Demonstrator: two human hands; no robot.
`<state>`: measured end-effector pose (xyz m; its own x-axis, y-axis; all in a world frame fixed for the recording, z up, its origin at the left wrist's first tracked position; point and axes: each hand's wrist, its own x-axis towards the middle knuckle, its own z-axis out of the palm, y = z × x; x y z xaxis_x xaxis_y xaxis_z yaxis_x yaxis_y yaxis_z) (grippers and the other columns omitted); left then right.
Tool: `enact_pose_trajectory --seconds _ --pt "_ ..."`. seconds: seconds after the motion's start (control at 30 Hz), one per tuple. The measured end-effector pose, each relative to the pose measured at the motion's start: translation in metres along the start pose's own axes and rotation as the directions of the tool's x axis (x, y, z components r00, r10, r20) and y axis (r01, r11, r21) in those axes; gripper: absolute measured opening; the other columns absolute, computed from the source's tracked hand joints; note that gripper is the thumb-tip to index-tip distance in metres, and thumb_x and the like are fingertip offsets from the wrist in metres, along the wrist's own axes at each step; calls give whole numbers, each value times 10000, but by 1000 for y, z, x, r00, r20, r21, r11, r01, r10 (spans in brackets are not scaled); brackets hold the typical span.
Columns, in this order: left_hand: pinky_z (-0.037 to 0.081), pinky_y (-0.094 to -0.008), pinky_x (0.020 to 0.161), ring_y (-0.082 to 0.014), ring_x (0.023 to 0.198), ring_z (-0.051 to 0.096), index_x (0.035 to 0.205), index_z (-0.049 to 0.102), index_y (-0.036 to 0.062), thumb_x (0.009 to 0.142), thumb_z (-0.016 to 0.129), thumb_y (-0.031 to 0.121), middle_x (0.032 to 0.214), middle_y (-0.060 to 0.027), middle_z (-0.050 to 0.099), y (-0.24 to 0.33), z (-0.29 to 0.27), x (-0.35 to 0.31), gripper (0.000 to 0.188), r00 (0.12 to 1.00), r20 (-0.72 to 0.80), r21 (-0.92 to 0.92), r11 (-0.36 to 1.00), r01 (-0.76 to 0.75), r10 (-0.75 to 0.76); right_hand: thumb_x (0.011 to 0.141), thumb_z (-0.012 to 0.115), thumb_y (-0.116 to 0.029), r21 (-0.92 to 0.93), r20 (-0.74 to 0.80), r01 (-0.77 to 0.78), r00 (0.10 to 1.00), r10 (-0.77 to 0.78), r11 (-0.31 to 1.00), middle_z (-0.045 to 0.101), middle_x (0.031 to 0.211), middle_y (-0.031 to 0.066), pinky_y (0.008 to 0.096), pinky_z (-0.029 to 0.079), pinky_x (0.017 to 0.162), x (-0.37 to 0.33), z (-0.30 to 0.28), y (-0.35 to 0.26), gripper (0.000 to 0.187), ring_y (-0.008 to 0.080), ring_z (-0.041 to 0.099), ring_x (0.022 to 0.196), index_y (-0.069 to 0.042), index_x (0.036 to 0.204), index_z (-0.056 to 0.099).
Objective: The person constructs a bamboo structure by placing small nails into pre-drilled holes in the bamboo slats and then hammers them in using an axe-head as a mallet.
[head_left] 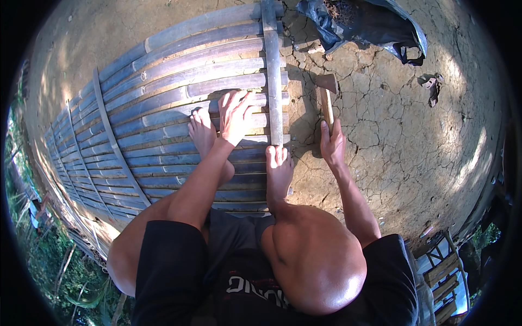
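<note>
Long bamboo slats (217,65) lie side by side on the ground, joined by narrow crosspieces. My left hand (235,115) rests on the slats left of the near crosspiece (273,70), fingers bent and apart. Strong sunlight washes out its detail, and nothing shows in it. My right hand (333,144) is closed around the wooden handle of a hammer (327,103). Its rusty brown head points away from me, above the soil to the right of the slats. My left foot (203,133) stands on the slats; my right foot (279,174) is by the crosspiece's near end.
Cracked dry earth (375,119) surrounds the panel. At the far right lies a crumpled dark plastic sheet (375,24) with dry plant scraps beside it. A dried leaf (433,89) is on the soil. Green plants (70,266) fill the lower left; a slatted bamboo structure (443,277) stands lower right.
</note>
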<state>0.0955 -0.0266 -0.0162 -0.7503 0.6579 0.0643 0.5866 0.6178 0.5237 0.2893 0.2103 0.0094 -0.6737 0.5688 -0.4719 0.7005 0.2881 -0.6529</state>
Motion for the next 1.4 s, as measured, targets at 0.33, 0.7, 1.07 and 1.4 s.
enact_pose_trajectory --seconds 0.33,0.7,1.07,1.4 --pt "412 -446 1003 -295 1082 594 1167 701 94 728 770 295 1158 -88 664 0 3 3 488 999 16 -25 999 -36 37 1045 511 -250 -27 12 21 1000 -21 999 610 701 248 484 463 569 -1 0 -12 325 398 632 604 -6 1260 527" --pt "413 -436 993 -275 1078 594 1160 702 103 792 715 218 1157 -67 663 1 -4 6 386 998 53 -18 999 -40 41 1049 512 -263 10 87 -37 996 36 999 610 713 239 471 461 568 -12 -11 -23 323 377 630 621 -24 1265 533" --pt "434 -436 939 -276 1033 578 1085 719 116 757 751 264 1111 -52 643 6 -7 9 362 999 41 -35 999 10 -9 1049 519 -294 -63 185 -18 982 29 998 661 768 245 475 502 593 -28 -10 -38 376 390 670 657 -51 1337 510" --pt "436 -433 879 -291 984 559 1045 726 114 766 735 200 979 -60 600 1 -1 8 292 1000 -13 -49 999 0 0 994 602 -175 -58 198 353 921 -336 934 676 1007 248 471 549 674 -36 -8 -57 375 439 688 837 -50 1331 496"
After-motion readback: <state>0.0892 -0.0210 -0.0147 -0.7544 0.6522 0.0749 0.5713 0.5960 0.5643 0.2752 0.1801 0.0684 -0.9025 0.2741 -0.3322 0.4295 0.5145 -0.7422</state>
